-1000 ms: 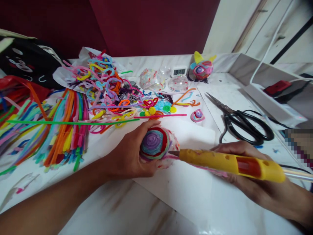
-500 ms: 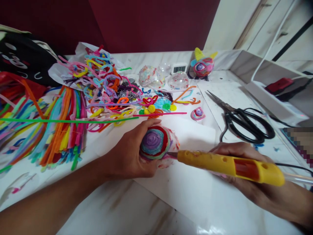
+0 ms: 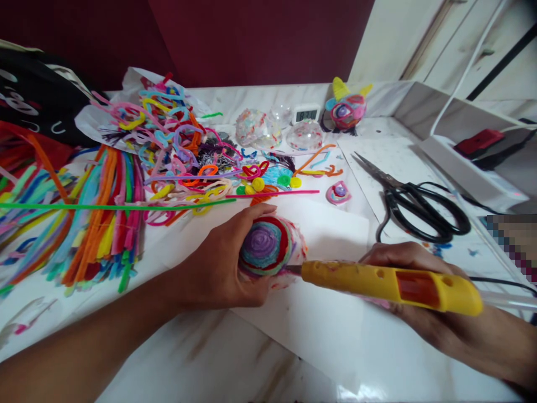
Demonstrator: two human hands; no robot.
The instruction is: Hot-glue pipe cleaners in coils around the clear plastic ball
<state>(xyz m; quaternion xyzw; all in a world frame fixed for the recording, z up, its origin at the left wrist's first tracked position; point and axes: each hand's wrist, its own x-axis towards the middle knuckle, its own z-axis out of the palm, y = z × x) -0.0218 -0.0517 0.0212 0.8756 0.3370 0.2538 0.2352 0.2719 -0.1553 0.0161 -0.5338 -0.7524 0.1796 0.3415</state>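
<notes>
Two hands: my left hand (image 3: 218,268) cups ball (image 3: 268,246) on paper (image 3: 335,330); right hand (image 3: 423,291) grips glue gun (image 3: 390,282).
Done: spiral covers ball's face.
Left: nozzle at lower edge; rim looks unfinished.

The yellow glue gun (image 3: 390,282) has slid leftward, its nozzle reaching the ball (image 3: 268,246).

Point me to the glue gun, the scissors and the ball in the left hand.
glue gun (image 3: 377,281), head view, on the yellow barrel.
scissors (image 3: 423,210), head view, on the black handle loops.
ball (image 3: 265,244), head view, on its purple spiral centre.
</notes>
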